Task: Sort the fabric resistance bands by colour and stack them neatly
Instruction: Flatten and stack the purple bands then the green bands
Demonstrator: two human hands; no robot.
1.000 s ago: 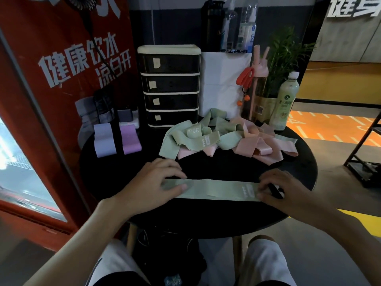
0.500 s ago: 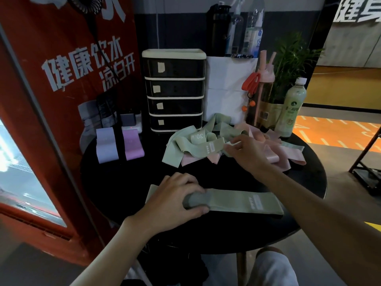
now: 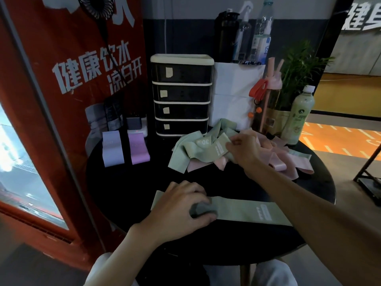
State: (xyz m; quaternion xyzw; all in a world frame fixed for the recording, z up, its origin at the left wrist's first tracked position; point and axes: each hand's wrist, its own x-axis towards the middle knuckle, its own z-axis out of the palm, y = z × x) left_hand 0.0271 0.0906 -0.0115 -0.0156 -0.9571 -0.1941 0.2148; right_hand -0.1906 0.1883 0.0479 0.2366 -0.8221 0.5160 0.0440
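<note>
A pale green band (image 3: 247, 211) lies flat along the near side of the round black table (image 3: 127, 193). My left hand (image 3: 179, 207) rests on its left part with bent fingers; a dark grey patch shows between thumb and fingers. Farther back lies a tangled heap of green bands (image 3: 195, 151) and pink bands (image 3: 292, 162). My right hand (image 3: 243, 149) reaches into the heap and pinches the labelled end of a green band there. At the back left, a folded lavender band (image 3: 113, 148) and a folded purple band (image 3: 138, 148) lie side by side.
A black drawer unit (image 3: 181, 93) stands behind the heap, with a white bag (image 3: 237, 96), a plant and a pale green bottle (image 3: 299, 116) to its right. A red panel (image 3: 72, 100) rises close to the table's left edge. A charger block sits behind the purple band.
My right hand left the flat band's right end, reached to the heap and now pinches a green band there. My left hand stayed on the flat band and curled its fingers.
</note>
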